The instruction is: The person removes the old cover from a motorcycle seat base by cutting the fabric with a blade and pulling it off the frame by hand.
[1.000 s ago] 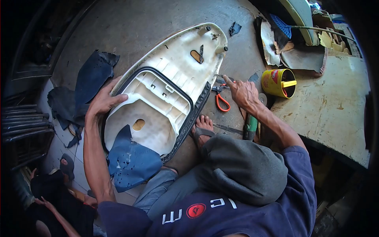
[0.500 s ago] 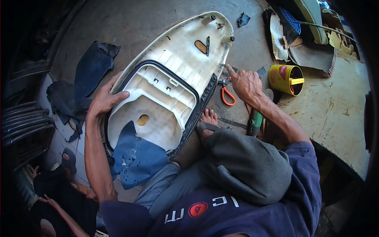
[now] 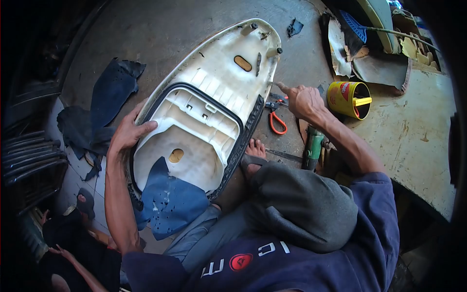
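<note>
An upturned white plastic motorcycle seat base [image 3: 194, 141], with black trim on its rim, leans in front of me. My left hand [image 3: 131, 129] grips its left edge, thumb inside and fingers hidden behind the rim. By the right edge, near the narrow end, is my right hand [image 3: 305, 100], fingers curled and index finger stretched along something thin at the rim. What it holds is too small to name. Orange-handled pliers [image 3: 277, 119] lie on the floor just below that hand. A piece of blue covering [image 3: 175, 202] hangs over the wide end, against my leg.
A green angle grinder [image 3: 313, 148] lies right of my foot. Beyond it stand a yellow can [image 3: 343, 100] and a worn board [image 3: 404, 131]. Dark cover scraps [image 3: 114, 90] lie on the left. Another person [image 3: 80, 243] sits at lower left, with a blue fly swatter [image 3: 355, 27] at upper right.
My right hand has shifted slightly down and left along the rim, its index finger still outstretched. The narrow end of the seat base sits slightly lower in view. My left hand keeps its hold.
</note>
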The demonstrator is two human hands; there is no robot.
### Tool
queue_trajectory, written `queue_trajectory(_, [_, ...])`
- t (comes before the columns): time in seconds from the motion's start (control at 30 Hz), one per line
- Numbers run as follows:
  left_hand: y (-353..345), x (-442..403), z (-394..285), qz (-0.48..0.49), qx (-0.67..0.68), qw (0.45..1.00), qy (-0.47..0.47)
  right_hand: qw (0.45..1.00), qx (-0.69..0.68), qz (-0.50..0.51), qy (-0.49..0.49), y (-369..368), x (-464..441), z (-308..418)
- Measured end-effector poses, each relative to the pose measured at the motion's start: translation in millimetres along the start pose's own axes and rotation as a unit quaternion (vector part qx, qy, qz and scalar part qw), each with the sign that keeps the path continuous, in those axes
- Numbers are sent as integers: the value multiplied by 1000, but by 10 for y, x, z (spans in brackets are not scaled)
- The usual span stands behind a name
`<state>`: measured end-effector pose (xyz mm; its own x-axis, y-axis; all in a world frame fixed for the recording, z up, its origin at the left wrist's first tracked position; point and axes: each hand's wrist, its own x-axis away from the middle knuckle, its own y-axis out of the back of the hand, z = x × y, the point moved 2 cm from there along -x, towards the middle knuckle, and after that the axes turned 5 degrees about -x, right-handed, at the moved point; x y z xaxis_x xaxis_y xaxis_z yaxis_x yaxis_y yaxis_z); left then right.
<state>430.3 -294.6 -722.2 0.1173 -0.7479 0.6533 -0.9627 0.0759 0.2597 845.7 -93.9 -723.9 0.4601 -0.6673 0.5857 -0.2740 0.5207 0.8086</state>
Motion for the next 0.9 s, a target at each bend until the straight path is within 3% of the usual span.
queue_trajectory(0.03, [-30,31,-112,12,71,997,26,998,64,14,8,40,98,40])
queue_trajectory(0.1, [14,-81,13,-19,-5,999,-38,988,133,-39,61,-3,135,14])
queue_trajectory(0.17, [13,-84,62,-16,38,999,-14,986,158,-34,48,-176,57,73])
queue_trajectory(0.27, [5,-51,-86,-17,9,1000,21,998,30,-11,46,-372,41,131])
queue_trajectory(0.37, [65,-161,153,-19,3,1000,-9,999,-27,-16,18,-417,37,159])
queue_trajectory(0.43, [42,-53,96,-28,-15,999,-22,999,10,24,31,-210,102,263])
queue_trajectory(0.5, [-10,38,-69,-36,13,998,47,998,58,14,22,-17,186,293])
queue_trajectory(0.67, [0,-30,108,-29,21,999,-33,982,185,15,20,-40,71,199])
queue_trajectory(0.77, [-23,-28,10,-32,10,999,13,983,181,16,-8,-217,46,329])
queue_trajectory(0.8, [-33,-13,-91,-14,32,999,34,996,92,3,-9,-289,54,188])
queue_trajectory(0.83, [-30,-13,-9,-12,34,999,31,995,95,3,-12,-351,57,54])
queue_trajectory(0.9, [0,-94,50,-8,33,999,-19,984,-174,22,7,-239,-112,-115])
